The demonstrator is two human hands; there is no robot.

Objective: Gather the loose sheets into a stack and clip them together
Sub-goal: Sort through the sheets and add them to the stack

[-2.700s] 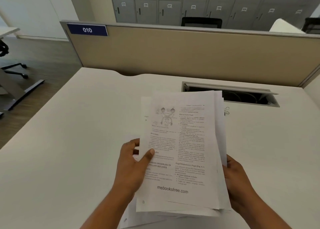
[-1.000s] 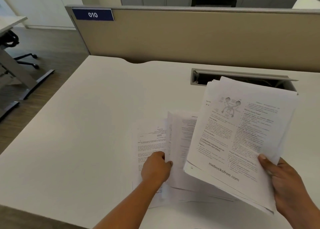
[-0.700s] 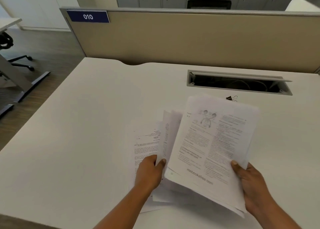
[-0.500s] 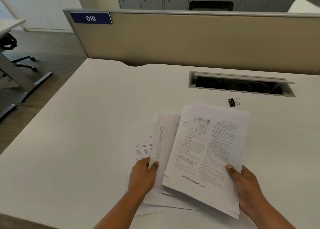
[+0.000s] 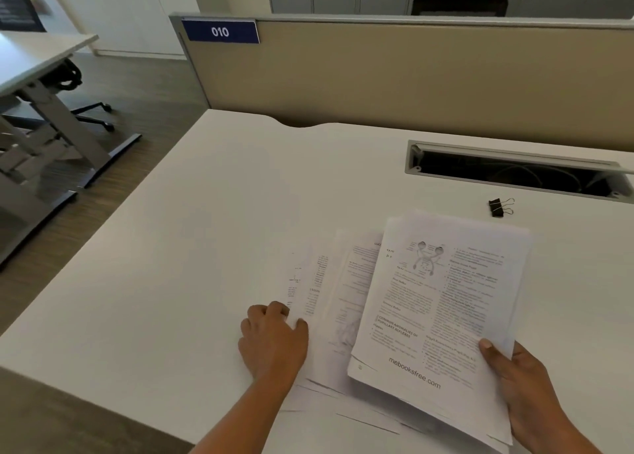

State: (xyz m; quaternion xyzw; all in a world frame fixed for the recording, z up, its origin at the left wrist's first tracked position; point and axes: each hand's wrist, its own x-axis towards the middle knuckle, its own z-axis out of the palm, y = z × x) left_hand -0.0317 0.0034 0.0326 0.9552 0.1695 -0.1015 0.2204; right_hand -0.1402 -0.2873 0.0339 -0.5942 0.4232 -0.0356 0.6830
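Well beyond the right grip (image 5: 525, 385) — holding the stack (image 5: 442, 302) — lies the clip (image 5: 498, 208).

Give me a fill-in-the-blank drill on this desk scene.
The right hand holds a stack of sheets whose footer reads ____. The left hand grips fanned loose sheets that lie on the ____. The black binder clip lies near the cable tray, clipped to ____. The blue sign reads ____.
Missing: mebooksfree.com; desk; nothing; 010.
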